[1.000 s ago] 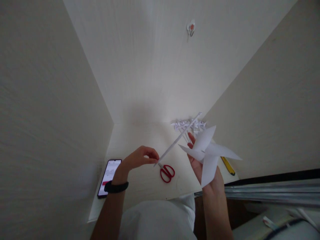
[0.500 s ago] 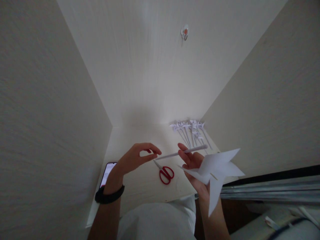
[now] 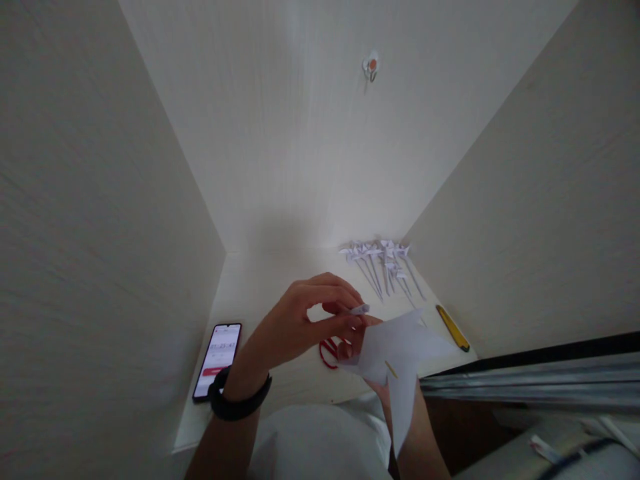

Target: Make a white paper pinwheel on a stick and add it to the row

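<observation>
My left hand (image 3: 305, 327) is closed in a pinch on a thin white paper stick (image 3: 359, 310), only its tip showing past my fingers. It presses against a white paper pinwheel (image 3: 400, 353) with a small wooden pin through its middle. My right hand (image 3: 383, 393) holds the pinwheel from below and is mostly hidden behind the paper; only the wrist and a bit of finger show. Red scissors (image 3: 327, 350) lie on the white desk (image 3: 260, 280) just under my hands, partly covered.
A phone (image 3: 218, 359) with a lit screen lies at the desk's left front. Several finished small pinwheels (image 3: 383, 263) on sticks lie at the back right. A yellow utility knife (image 3: 453, 327) rests by the right wall. A hook (image 3: 370, 67) hangs on the back wall.
My left hand moved right and closed on the stick against the pinwheel. The pinwheel came down and left, toward the middle. The stick, earlier stretched between both hands, is now mostly hidden.
</observation>
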### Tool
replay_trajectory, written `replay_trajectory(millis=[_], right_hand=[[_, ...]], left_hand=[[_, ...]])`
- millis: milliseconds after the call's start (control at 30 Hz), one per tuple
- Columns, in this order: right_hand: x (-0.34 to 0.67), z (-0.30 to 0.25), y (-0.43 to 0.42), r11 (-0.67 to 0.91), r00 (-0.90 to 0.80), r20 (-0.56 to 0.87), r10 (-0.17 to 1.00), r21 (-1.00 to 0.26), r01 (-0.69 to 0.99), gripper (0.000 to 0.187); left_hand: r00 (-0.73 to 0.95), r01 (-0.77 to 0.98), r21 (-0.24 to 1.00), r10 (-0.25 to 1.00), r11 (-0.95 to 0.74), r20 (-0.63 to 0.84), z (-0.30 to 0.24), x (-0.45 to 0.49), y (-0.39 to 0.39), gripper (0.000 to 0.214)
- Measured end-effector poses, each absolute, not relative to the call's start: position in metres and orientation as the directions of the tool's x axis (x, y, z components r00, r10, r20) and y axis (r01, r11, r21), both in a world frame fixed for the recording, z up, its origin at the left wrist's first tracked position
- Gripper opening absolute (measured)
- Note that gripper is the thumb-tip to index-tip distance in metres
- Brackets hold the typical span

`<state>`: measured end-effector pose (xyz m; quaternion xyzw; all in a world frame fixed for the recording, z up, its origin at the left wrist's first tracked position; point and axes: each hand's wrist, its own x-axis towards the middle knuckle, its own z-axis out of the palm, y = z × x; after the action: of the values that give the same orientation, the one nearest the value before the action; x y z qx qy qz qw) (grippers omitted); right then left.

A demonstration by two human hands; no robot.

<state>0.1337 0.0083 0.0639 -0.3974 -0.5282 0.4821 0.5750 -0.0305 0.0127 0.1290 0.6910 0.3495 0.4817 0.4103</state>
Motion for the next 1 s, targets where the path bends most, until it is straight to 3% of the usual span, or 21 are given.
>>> replay_trajectory(millis=[133,267,400,533,600,700,800,1000], right_hand=[[0.142,0.075,0.004,-0.059,-0.225,-0.007,0.974,-0.973,-0.222,0.026],[0.148,0.081,0.016,-0.158,-0.314,-0.048,0.948,-0.929,-0.334,0.039],[0.155,0.078,0.02,-0.045,-0.149,0.014,0.989,-0.923,-0.382,0.037],[0.157,0.088,0.017,0.233,0.054,0.227,0.972,-0.93,-0.283,0.017],[0.155,0.097,0.016,0.344,0.094,0.332,0.939,-0.914,-0.216,0.007],[0.151,0.106,0.017,0.45,0.112,0.436,0.893,-0.875,-0.18,0.008],[0.149,0.11,0.017,0.497,0.106,0.486,0.868,-0.848,-0.185,0.008],[0.148,0.108,0.012,0.434,0.015,0.439,0.898,-0.881,-0.188,0.007]], left_hand=[[0.101,0.036,0.923,0.921,-0.382,0.377,0.131,-0.034,0.005,0.006],[-0.019,0.1,0.887,0.89,-0.451,0.455,0.134,-0.035,-0.003,0.006],[-0.035,0.136,0.88,0.886,-0.455,0.463,0.133,-0.032,-0.008,0.009],[-0.056,0.177,0.89,0.899,-0.42,0.435,0.132,-0.027,-0.01,0.008],[-0.071,0.162,0.902,0.907,-0.4,0.415,0.132,-0.025,-0.009,0.007],[-0.077,0.127,0.92,0.921,-0.37,0.381,0.131,-0.023,-0.008,0.008],[-0.077,0.117,0.932,0.933,-0.342,0.352,0.129,-0.021,-0.006,0.01],[-0.054,0.118,0.937,0.94,-0.329,0.336,0.127,-0.014,-0.002,0.011]])
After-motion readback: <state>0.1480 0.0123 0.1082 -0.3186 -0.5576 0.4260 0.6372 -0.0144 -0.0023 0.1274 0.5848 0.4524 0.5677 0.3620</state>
